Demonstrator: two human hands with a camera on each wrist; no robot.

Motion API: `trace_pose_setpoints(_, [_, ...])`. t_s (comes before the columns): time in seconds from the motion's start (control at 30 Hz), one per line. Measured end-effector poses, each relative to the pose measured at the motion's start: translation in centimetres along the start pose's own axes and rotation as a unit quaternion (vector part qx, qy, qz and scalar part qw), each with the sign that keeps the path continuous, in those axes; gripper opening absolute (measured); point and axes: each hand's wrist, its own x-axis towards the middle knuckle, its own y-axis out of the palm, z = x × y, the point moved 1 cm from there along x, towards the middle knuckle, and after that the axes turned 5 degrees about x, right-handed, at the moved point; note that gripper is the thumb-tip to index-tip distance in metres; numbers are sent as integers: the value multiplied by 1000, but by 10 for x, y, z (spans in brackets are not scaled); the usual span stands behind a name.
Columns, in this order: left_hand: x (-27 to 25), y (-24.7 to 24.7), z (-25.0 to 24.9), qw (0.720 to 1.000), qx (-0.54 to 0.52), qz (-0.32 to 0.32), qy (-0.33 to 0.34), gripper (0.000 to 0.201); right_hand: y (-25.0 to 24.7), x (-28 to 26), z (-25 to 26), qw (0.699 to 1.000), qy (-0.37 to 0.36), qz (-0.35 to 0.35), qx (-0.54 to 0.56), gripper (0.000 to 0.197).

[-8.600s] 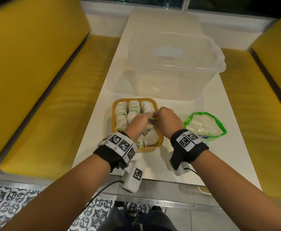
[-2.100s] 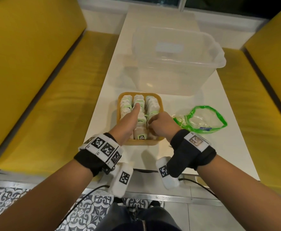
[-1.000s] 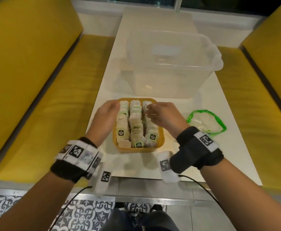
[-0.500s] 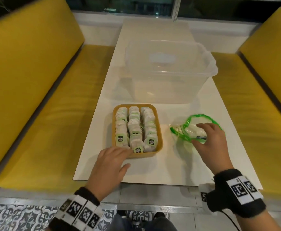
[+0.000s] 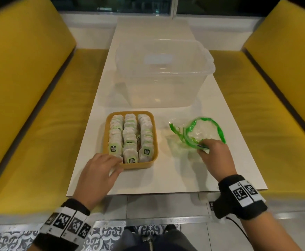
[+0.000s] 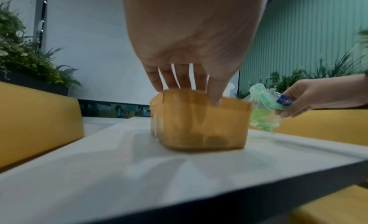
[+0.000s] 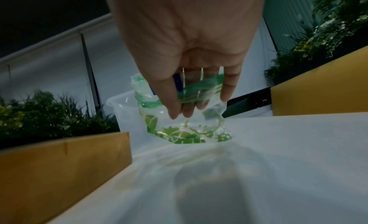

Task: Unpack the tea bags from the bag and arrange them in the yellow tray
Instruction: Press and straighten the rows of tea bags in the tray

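Plastic bag point(image 5: 202, 132) half behind fingers point(image 7: 187, 108)

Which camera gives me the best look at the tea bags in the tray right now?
The head view: it looks down into the tray and shows the tea bags in three rows. The left wrist view shows only the tray's blurred outer wall under the left hand; no tea bags show. The right wrist view shows only the bag.

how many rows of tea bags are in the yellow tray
3 rows of tea bags in the yellow tray: left, middle, right. Bags overlap, so bags underneath may be hidden.
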Motion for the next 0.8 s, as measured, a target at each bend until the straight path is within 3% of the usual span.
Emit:
trace_pose_setpoints(0.13, [20,-29,-54,994,-104,-26,-23,57,-22,-13,12,997,-18,-45,65,13])
trace_pose_setpoints(0.27, [62,-24,-144,952,-277,134,2,117,-42,-32,29,985,-46,-27,162,10])
trace_pose_setpoints(0.33, [84,-13,-178,923,-341,176,41,127,-50,-44,33,973,-68,8,219,10])
trace_pose_setpoints(0.43, [100,1,-213,877,-434,188,78,85,-62,-57,24,958,-87,15,274,16])
trace_pose_setpoints(0.5, [100,11,-231,854,-482,182,70,51,-69,-64,9,956,-85,-35,279,18])
trace_pose_setpoints(0.57, [99,23,-246,838,-524,149,35,30,-75,-74,-8,959,-56,-91,263,51])
trace_pose_setpoints(0.67, [95,43,-270,816,-551,176,2,31,-75,-85,-27,972,-7,-88,218,101])
trace_pose_setpoints(0.73, [91,56,-289,808,-543,227,25,29,-72,-91,-44,973,10,-75,216,99])
trace_pose_setpoints(0.8, [87,65,-304,784,-554,277,44,23,-73,-99,-68,953,15,-105,282,72])
